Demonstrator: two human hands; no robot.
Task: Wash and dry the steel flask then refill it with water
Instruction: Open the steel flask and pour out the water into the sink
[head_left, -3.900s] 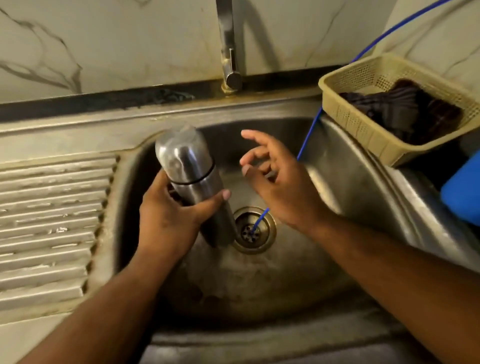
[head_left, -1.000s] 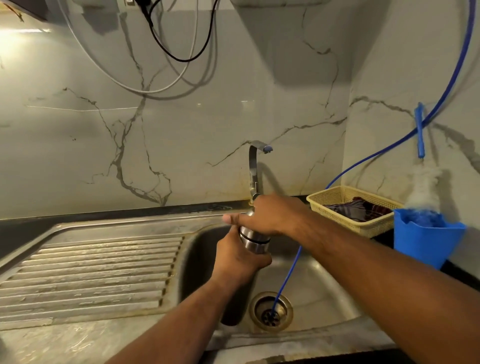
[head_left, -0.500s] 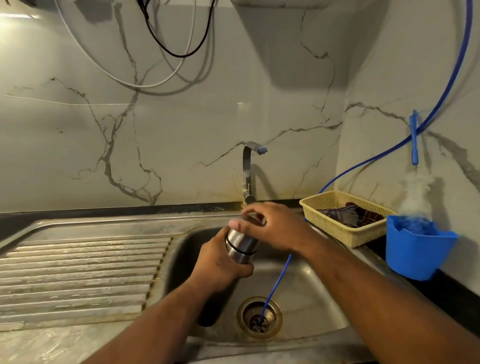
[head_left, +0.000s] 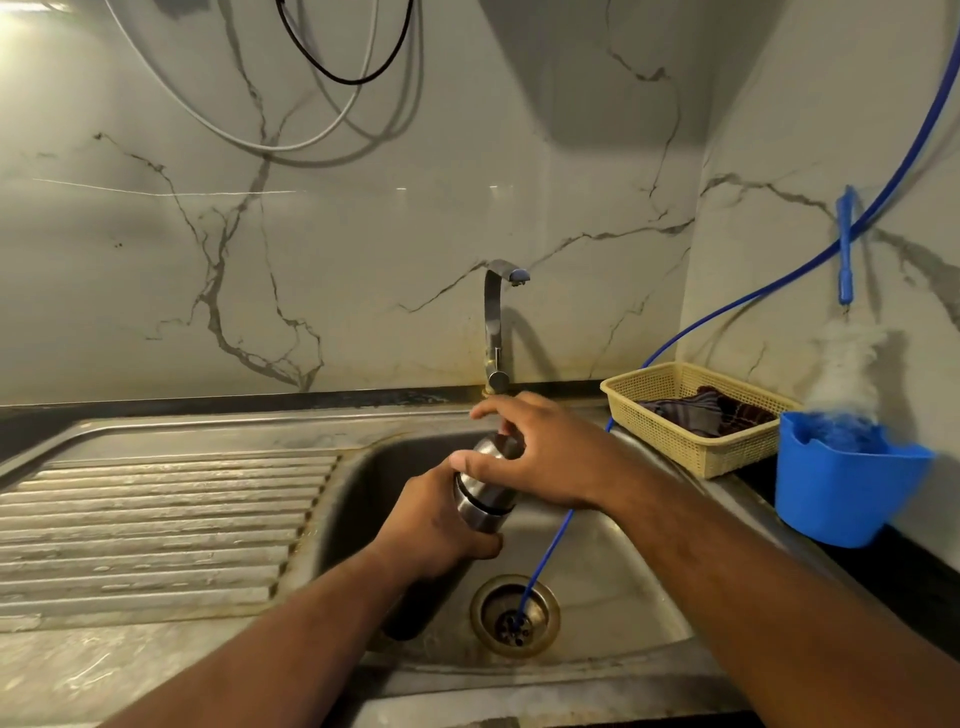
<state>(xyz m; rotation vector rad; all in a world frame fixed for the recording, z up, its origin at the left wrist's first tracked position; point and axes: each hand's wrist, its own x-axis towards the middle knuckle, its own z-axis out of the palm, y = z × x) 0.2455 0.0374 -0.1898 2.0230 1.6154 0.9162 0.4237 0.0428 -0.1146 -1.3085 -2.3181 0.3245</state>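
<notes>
A steel flask tilts over the sink basin, its cap end pointing up and right. My left hand grips the flask's body from the left. My right hand curls over the cap, thumb on its near side and index finger stretched past the top. The flask's lower end is dark and partly hidden behind my left wrist. The steel tap stands behind the basin; no water is running.
A ribbed steel drainboard lies left of the basin. A thin blue hose runs into the drain. A yellow basket holding a dark cloth and a blue tub sit right, against the marble wall.
Earlier my right hand hovered apart from the flask; now it sits on the cap. Over the last second, both hands and flask barely shifted while the view moved slightly.
</notes>
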